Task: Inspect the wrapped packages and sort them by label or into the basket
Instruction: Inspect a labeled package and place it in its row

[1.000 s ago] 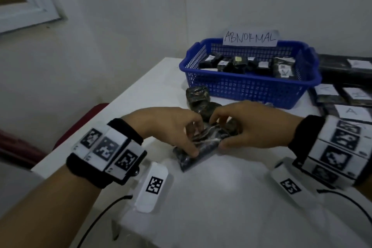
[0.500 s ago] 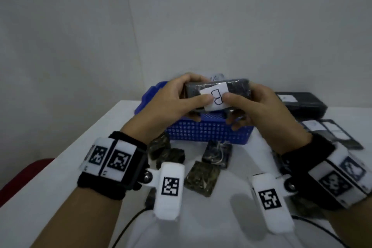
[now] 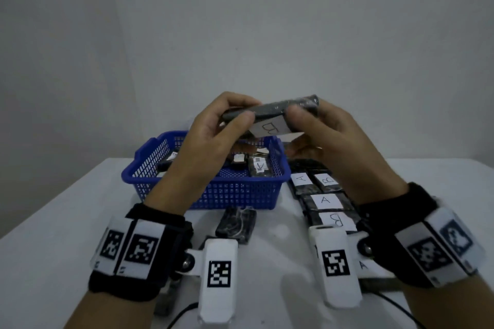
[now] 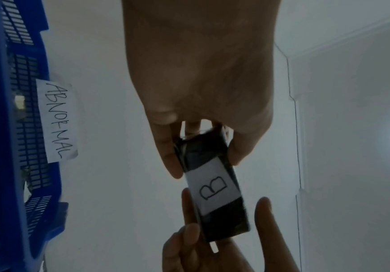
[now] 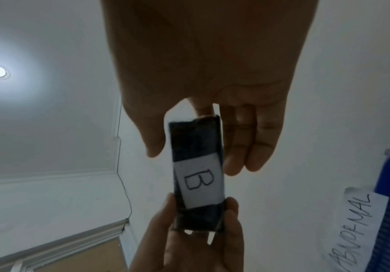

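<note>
A dark wrapped package [image 3: 270, 112] with a white label marked B [image 3: 270, 128] is held up in the air above the blue basket [image 3: 235, 189]. My left hand [image 3: 227, 125] pinches its left end and my right hand [image 3: 310, 123] pinches its right end. The left wrist view shows the package [image 4: 212, 185] between thumb and fingers, label facing the camera. In the right wrist view the package [image 5: 198, 174] is held the same way. The basket holds several dark packages and carries a paper sign reading ABNORMAL [image 4: 56, 121].
To the right of the basket lie rows of dark packages labelled A [image 3: 324, 199] and B [image 3: 336, 220] on the white table [image 3: 53, 235]. A loose unlabelled package [image 3: 236, 224] lies in front of the basket. The wall stands close behind.
Both hands have lifted the package off the table and raised it. It has tilted, so the B label now faces down and towards me. My head view has moved right.
</note>
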A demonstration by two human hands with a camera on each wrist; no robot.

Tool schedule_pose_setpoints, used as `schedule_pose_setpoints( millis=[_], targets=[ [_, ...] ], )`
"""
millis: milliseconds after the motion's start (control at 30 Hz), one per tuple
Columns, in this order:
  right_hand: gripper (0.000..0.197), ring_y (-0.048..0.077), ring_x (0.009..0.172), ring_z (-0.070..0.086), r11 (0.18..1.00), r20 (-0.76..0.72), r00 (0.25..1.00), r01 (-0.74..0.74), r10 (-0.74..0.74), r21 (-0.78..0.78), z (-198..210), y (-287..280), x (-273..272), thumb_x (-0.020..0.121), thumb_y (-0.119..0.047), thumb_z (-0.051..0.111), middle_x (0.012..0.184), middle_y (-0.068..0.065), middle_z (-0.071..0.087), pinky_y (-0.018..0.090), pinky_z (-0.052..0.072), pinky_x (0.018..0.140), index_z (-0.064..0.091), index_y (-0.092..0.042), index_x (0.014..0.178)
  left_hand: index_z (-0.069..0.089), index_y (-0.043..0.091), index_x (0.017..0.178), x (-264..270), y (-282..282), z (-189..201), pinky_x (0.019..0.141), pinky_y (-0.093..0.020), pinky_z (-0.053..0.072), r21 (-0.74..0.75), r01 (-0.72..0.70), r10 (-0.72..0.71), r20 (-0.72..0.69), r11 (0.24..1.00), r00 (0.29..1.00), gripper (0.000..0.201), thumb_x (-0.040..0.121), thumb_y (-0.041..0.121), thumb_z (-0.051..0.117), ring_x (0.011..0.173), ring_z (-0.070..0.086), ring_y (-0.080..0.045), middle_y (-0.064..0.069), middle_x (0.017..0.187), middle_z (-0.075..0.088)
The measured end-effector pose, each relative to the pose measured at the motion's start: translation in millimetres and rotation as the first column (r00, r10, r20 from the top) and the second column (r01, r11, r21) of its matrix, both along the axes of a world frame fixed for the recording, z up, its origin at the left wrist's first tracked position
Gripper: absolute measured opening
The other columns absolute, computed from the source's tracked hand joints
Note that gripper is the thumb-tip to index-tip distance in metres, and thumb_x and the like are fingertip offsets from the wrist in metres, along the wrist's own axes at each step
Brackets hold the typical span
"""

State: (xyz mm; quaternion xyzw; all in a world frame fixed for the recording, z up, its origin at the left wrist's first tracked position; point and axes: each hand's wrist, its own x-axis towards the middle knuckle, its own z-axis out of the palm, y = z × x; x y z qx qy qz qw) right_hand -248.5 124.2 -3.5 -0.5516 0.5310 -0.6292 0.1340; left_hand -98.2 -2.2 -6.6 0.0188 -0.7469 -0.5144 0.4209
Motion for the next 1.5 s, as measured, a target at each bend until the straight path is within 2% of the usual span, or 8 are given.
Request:
schedule_pose_setpoints(
  millis=[167, 267, 467, 633, 967, 1233, 1333, 1500],
  targets=[
    [0.026, 0.021, 0.071, 0.064, 1.0, 0.075, 0.997, 0.008, -0.009, 0.012, -4, -7, 2, 0.085, -0.032, 0.067, 0.086, 0.011, 0.069, 0.037, 0.058, 0.076, 0.07, -0.01, 0.096, 0.064, 0.027, 0.096, 2, -2, -1, 0.084, -0.034, 0.058, -0.106, -0.02, 0.021, 0.014, 0.994, 1.0, 0.009, 0.093, 0.02, 0.059, 0.091, 0.067, -0.021, 0.0, 0.097, 0.068],
    [0.017, 0.015, 0.066, 0.061, 0.997, 0.076, 0.996, 0.046, -0.041, -0.062, -7, -10, 4, 0.082, -0.024, 0.067, 0.071, 0.0, 0.065, 0.034, 0.058, 0.071, 0.068, -0.008, 0.087, 0.06, 0.027, 0.092, 3, 2, -1, 0.074, -0.029, 0.052, -0.18, -0.041, 0.045, 0.021, 0.983, 0.999, 0.007, 0.091, 0.021, 0.056, 0.076, 0.058, -0.011, 0.007, 0.087, 0.063],
    [0.029, 0.017, 0.081, 0.066, 0.996, 0.04, 0.999, -0.011, 0.015, -0.091, -3, -5, -1, 0.075, -0.008, 0.069, 0.098, 0.013, 0.068, 0.024, 0.055, 0.072, 0.065, -0.009, 0.104, 0.056, 0.027, 0.121, 7, -1, 0, 0.082, -0.024, 0.055, -0.145, 0.004, 0.009, 0.091, 0.989, 0.996, 0.025, 0.096, 0.026, 0.057, 0.095, 0.066, -0.005, 0.005, 0.113, 0.063],
    [0.049, 0.022, 0.104, 0.072, 0.999, 0.099, 0.994, -0.043, 0.045, -0.029, -4, -2, -4, 0.079, -0.014, 0.076, 0.123, 0.007, 0.065, 0.032, 0.06, 0.08, 0.057, -0.018, 0.124, 0.049, 0.027, 0.131, 3, 4, -1, 0.057, -0.025, 0.054, 0.063, 0.044, -0.05, 0.097, 0.997, 0.994, 0.032, 0.1, 0.018, 0.054, 0.076, 0.064, -0.014, -0.005, 0.113, 0.061],
    [0.018, 0.017, 0.08, 0.074, 0.995, -0.01, 0.996, 0.09, -0.09, -0.054, -6, -4, 1, 0.085, 0.0, 0.075, 0.09, 0.007, 0.077, 0.026, 0.059, 0.071, 0.068, -0.003, 0.101, 0.051, 0.018, 0.106, -3, 1, -6, 0.056, -0.026, 0.056, 0.022, -0.069, 0.067, 0.08, 0.997, 0.995, 0.024, 0.094, 0.0, 0.061, 0.078, 0.072, -0.018, -0.01, 0.108, 0.061],
    [0.034, 0.018, 0.079, 0.07, 0.993, 0.178, 0.983, 0.023, -0.043, 0.112, -6, -7, 2, 0.088, -0.043, 0.068, 0.092, 0.005, 0.074, 0.031, 0.058, 0.069, 0.072, -0.012, 0.102, 0.055, 0.018, 0.105, -1, 1, -5, 0.089, -0.054, 0.057, -0.113, -0.053, 0.059, 0.05, 0.992, 0.997, 0.02, 0.088, 0.011, 0.064, 0.101, 0.063, -0.038, -0.012, 0.105, 0.062],
    [0.012, 0.03, 0.089, 0.073, 0.999, 0.133, 0.99, 0.043, -0.041, -0.014, -8, -9, 2, 0.087, -0.023, 0.076, 0.093, 0.011, 0.075, 0.04, 0.061, 0.081, 0.075, -0.012, 0.091, 0.06, 0.016, 0.102, 0, 3, -3, 0.09, -0.045, 0.058, -0.078, -0.03, 0.034, 0.05, 0.997, 0.998, 0.009, 0.094, 0.021, 0.059, 0.102, 0.066, -0.032, -0.013, 0.111, 0.062],
    [0.013, 0.026, 0.072, 0.071, 0.976, -0.001, 0.989, 0.144, -0.147, -0.161, -6, -7, 8, 0.085, -0.016, 0.079, 0.083, 0.013, 0.076, 0.032, 0.06, 0.067, 0.074, -0.005, 0.087, 0.055, 0.012, 0.105, -1, 1, -4, 0.074, -0.029, 0.06, 0.018, -0.018, 0.018, 0.0, 1.0, 1.0, 0.013, 0.095, 0.007, 0.061, 0.093, 0.073, -0.025, -0.015, 0.123, 0.058]
  ],
)
